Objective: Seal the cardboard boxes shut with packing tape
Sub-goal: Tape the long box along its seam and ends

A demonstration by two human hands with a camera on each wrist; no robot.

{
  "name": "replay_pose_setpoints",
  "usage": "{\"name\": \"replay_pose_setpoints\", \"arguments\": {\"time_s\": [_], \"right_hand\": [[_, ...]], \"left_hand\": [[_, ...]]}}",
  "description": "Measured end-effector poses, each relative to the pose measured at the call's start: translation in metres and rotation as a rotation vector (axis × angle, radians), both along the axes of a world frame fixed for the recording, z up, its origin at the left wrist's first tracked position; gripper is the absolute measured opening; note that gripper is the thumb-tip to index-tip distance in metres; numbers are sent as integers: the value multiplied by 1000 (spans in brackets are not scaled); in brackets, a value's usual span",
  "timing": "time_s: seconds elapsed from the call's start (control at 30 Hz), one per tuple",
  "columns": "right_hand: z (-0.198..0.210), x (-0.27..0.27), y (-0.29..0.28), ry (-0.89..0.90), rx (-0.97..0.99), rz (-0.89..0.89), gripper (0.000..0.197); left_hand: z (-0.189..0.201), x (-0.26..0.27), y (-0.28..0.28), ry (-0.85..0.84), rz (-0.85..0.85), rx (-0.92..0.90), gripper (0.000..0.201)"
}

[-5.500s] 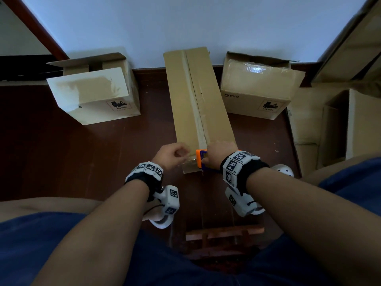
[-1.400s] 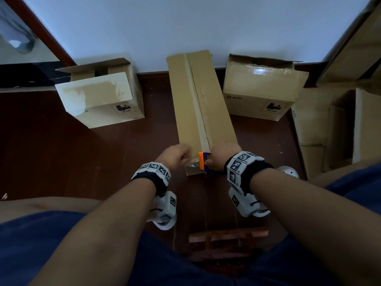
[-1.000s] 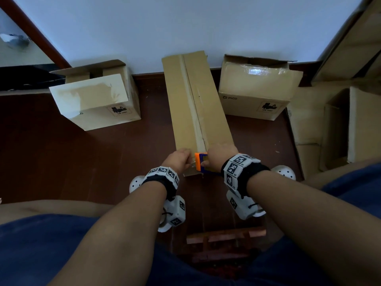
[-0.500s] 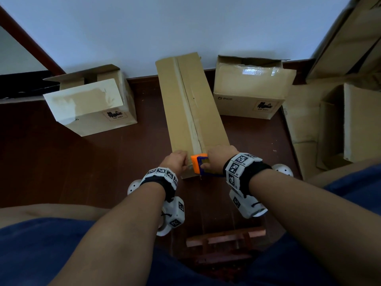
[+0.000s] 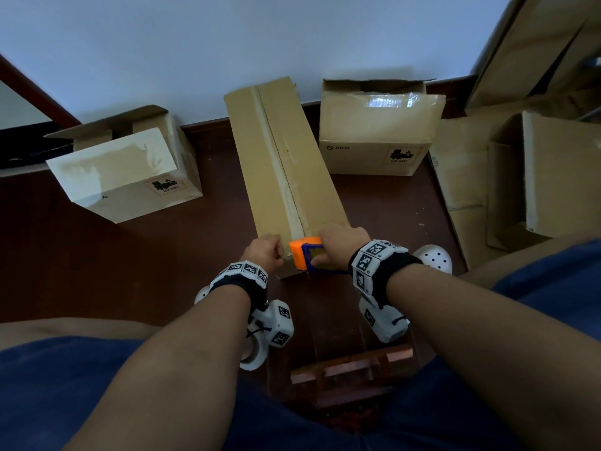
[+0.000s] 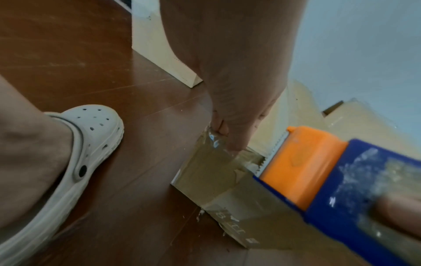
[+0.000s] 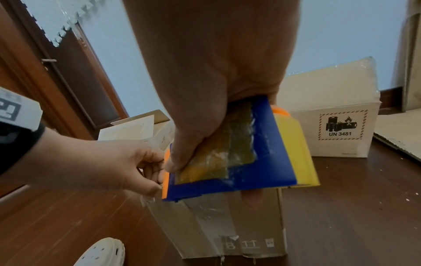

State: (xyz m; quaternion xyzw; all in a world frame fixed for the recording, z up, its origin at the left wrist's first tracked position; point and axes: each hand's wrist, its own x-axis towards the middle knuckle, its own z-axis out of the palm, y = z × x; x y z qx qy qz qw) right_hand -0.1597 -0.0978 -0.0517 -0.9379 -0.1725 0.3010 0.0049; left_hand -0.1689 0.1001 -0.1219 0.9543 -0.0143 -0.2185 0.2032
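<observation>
The long cardboard box (image 5: pixel 286 164) lies on the dark wooden floor (image 5: pixel 97 249) between the person's feet, its far end at the pale wall, flanked by a smaller box (image 5: pixel 130 177) at left and a PICO box (image 5: pixel 377 138) at right. At its near end the right hand (image 5: pixel 341 240) grips the blue-and-orange tape dispenser (image 5: pixel 305 255). The left hand (image 5: pixel 263 252) pinches the clear tape (image 6: pixel 218 162) just beside the serrated blade; holding it taut and twisting the teeth down should cut cleanly.

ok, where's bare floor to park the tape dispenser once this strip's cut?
Bare floor lies between the white box and long box, and right of it below the PICO box. It is crowded at the long box's near end: both hands, tape dispenser, feet.
</observation>
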Motion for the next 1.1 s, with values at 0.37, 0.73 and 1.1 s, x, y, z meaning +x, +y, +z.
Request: {"name": "replay_pose_setpoints", "arguments": {"time_s": [0.37, 0.73, 1.1], "right_hand": [[6, 1, -52, 42, -78, -39, 58], [13, 9, -97, 39, -128, -86, 60], [14, 11, -100, 19, -146, -61, 62]], "left_hand": [[3, -1, -1, -7, -8, 6, 27], [4, 1, -4, 30, 9, 45, 22], [5, 4, -7, 42, 16, 76, 22]]}}
